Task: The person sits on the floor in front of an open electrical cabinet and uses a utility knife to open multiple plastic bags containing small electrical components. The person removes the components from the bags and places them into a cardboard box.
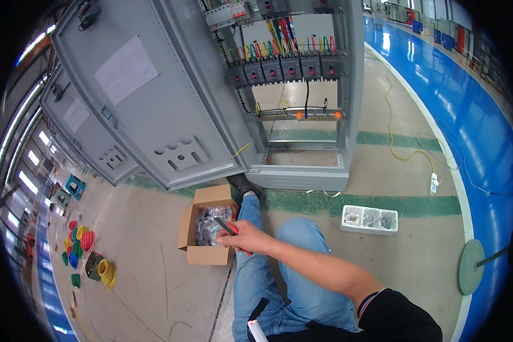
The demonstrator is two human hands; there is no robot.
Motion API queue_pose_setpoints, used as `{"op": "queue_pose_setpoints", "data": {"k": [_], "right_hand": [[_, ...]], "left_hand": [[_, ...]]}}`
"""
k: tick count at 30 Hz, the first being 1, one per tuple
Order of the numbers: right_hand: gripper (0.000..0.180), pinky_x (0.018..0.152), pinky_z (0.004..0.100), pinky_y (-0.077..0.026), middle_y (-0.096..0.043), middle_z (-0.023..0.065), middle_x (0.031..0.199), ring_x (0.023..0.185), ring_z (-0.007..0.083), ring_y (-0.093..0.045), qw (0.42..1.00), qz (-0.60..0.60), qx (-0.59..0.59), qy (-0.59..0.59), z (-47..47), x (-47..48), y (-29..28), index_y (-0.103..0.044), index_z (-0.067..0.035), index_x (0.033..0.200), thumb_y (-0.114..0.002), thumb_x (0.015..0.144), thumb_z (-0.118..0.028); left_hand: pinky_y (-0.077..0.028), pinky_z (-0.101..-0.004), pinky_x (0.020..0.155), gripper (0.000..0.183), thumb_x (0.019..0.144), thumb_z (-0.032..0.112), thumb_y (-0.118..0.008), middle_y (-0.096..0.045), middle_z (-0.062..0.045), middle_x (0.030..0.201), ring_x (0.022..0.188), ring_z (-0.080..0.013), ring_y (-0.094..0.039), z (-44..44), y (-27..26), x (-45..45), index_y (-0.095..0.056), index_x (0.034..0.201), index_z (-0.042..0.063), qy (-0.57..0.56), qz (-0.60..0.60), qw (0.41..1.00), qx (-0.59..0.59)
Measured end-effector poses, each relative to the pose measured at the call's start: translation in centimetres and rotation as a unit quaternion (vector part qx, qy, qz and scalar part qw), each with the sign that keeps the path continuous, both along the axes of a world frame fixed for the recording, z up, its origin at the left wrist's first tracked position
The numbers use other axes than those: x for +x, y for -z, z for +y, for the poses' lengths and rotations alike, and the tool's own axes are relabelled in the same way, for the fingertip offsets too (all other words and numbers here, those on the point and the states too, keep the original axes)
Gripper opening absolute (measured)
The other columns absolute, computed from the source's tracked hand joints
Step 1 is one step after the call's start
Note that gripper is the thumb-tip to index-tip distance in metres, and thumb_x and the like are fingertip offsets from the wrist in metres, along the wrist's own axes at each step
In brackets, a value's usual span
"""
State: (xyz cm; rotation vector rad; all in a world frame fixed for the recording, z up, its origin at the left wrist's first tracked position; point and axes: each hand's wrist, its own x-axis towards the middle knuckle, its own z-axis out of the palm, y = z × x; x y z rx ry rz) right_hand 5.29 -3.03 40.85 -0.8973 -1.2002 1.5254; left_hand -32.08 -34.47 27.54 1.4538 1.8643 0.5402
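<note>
My right hand (251,237) grips a red and black utility knife (227,226), its tip pointing up and to the left. Hand and knife are over the right side of an open cardboard box (207,255), above my leg. Clear plastic bags (208,220) with small contents that I cannot make out fill the box, its flaps spread outward. My left hand is out of view. In front of me stands an open grey electrical cabinet (299,179), with a row of moulded-case circuit breakers (290,68) and coloured wires. A white roll or tube (256,331) shows by my lap.
The cabinet door (154,98) swings out to the left. A white foam tray (369,231) with small parts sits at right. Coiled wires (107,273) lie at far left. A yellow cord (391,128) runs to a power strip (433,184). A green round base (470,267) stands right.
</note>
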Motion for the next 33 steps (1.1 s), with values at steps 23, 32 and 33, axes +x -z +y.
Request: {"op": "queue_pose_setpoints", "data": {"k": [23, 32, 33], "right_hand": [[0.024, 0.051, 0.0258, -0.047, -0.065, -0.0007, 0.075, 0.057, 0.0069, -0.057, 0.998, 0.033, 0.005, 0.048, -1.8, 5.5, -3.1, -0.07, -0.003, 0.094, -0.077, 0.092, -0.026], [0.031, 0.049, 0.0257, -0.045, -0.063, -0.0008, 0.075, 0.057, 0.0073, -0.056, 0.998, 0.031, 0.0, 0.053, -2.3, 7.0, -2.7, -0.069, -0.003, 0.104, -0.08, 0.091, -0.03], [0.033, 0.049, 0.0255, -0.045, -0.062, -0.0012, 0.076, 0.057, 0.007, -0.056, 0.998, 0.027, -0.006, 0.058, -2.5, 7.4, -3.0, -0.068, -0.003, 0.108, -0.08, 0.091, -0.029]], "left_hand": [[-0.051, -0.0495, 0.061, 0.074, 0.091, 0.011, -0.071, -0.068, -0.022, 0.085, 0.066, -0.0367, -0.064, 3.1, 3.0, -1.7, -0.042, 0.159, 0.017, 0.179, 0.152, 0.971, -0.05], [-0.052, -0.056, 0.09, 0.059, 0.088, 0.029, -0.082, -0.076, -0.018, 0.108, 0.096, -0.0393, -0.072, 11.2, -4.8, -0.4, -0.063, 0.142, 0.017, 0.363, 0.171, 0.846, -0.351], [-0.052, -0.057, 0.094, 0.057, 0.087, 0.031, -0.084, -0.077, -0.017, 0.112, 0.1, -0.0392, -0.073, 13.5, -7.9, 0.2, -0.066, 0.139, 0.018, 0.378, 0.174, 0.837, -0.354]]}}
